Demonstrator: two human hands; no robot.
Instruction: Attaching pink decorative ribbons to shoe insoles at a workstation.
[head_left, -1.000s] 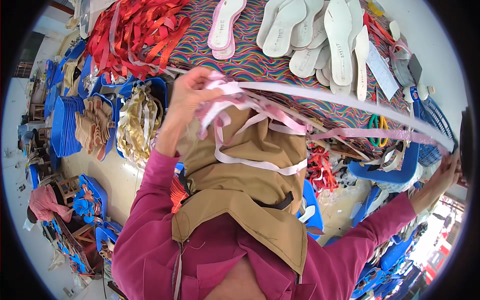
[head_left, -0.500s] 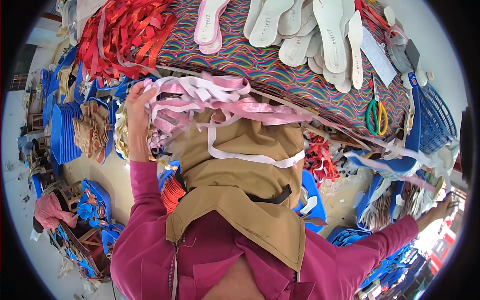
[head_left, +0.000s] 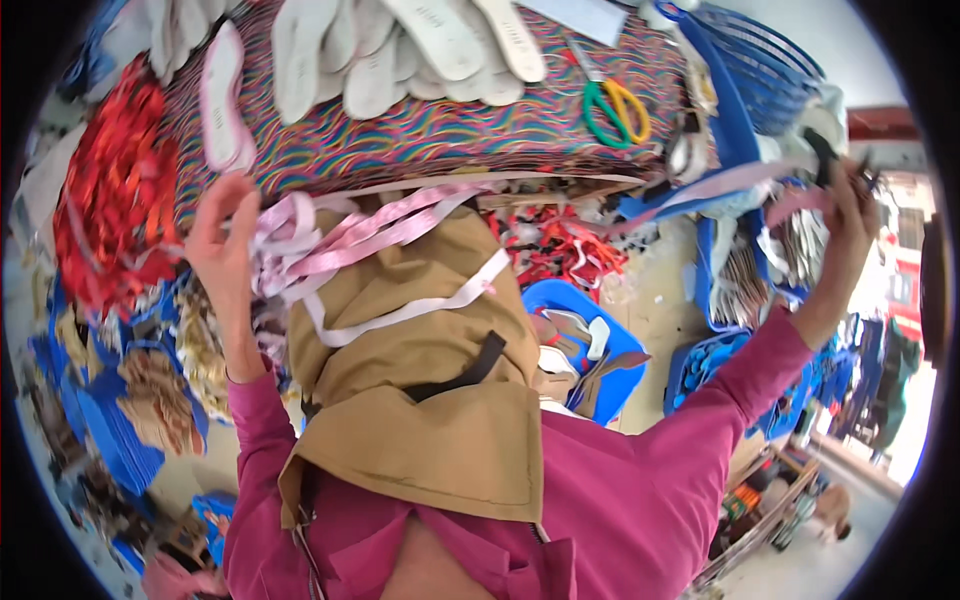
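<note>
Pink and white ribbons (head_left: 375,238) lie in a tangled bunch across my lap, over a tan apron (head_left: 420,300). My left hand (head_left: 222,235) is raised at the left of the bunch, thumb and fingers curved apart, with nothing visible between them. Far out to the right, my right hand (head_left: 850,215) is closed on the end of a pink ribbon (head_left: 798,207). Pale lengths stretch from the table's front edge toward that hand. A loose white ribbon (head_left: 410,318) drapes over the apron. Some of the right fingers are blurred.
The patterned table (head_left: 400,140) bears white insoles (head_left: 370,85), a pink-edged insole (head_left: 228,100) and green-and-yellow scissors (head_left: 612,110). Red ribbons (head_left: 110,190) heap at the left. A blue bin (head_left: 615,375) sits beside my lap; a blue basket (head_left: 755,65) stands at the far right.
The view has swung to the right. My left hand has come off the ribbon bunch it was gripping. My right arm is still stretched out, the ribbon in hand.
</note>
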